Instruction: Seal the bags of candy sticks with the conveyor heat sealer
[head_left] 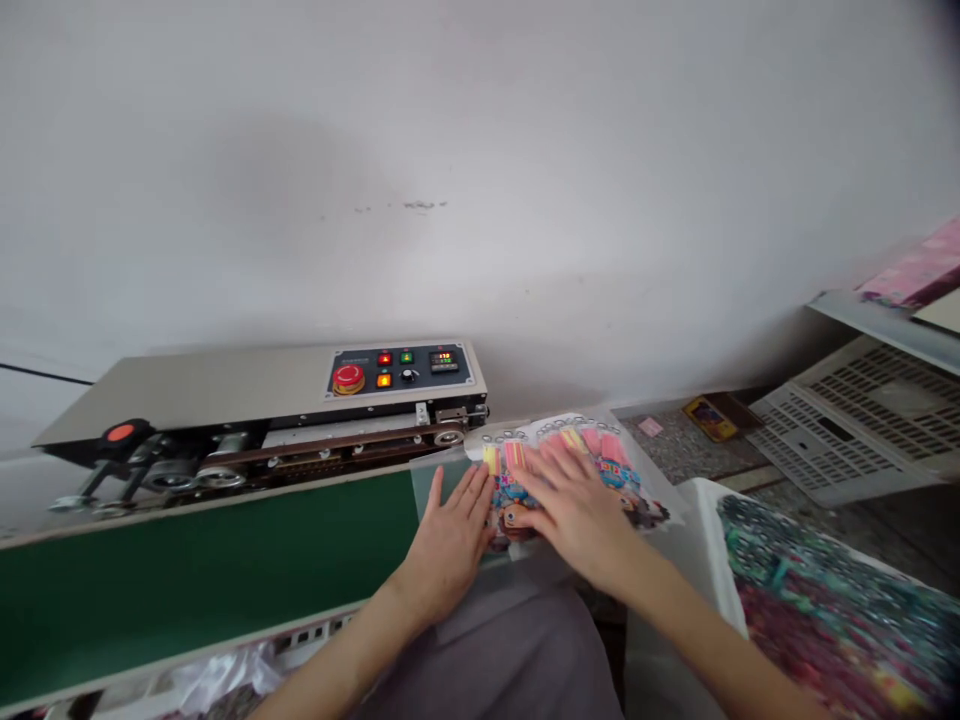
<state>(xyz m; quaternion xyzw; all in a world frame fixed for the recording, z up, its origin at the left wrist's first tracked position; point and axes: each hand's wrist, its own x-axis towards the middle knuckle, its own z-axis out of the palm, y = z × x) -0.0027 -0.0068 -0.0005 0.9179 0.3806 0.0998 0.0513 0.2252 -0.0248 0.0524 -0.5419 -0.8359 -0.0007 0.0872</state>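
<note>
A clear plastic bag [646, 470] lies at the right end of the green conveyor belt [225, 560] of a band sealing machine [217, 385]. Inside it are several colourful cartoon-printed pieces [616, 452] in pink, yellow and blue, with metal rings along their upper edge; they look like keychains. My left hand [452, 545] rests flat on the bag's left part, fingers stretched out and thumb apart. My right hand [581, 510] lies spread across the middle of the pieces and hides some of them. Neither hand grips anything.
The machine's panel has a red stop button [349, 377] and a lit display [444, 360]. At the lower right stands a white sack [709, 510] full of glossy, multicoloured items. A grey plastic crate [840, 425] and a small box [712, 418] are on the floor near the wall.
</note>
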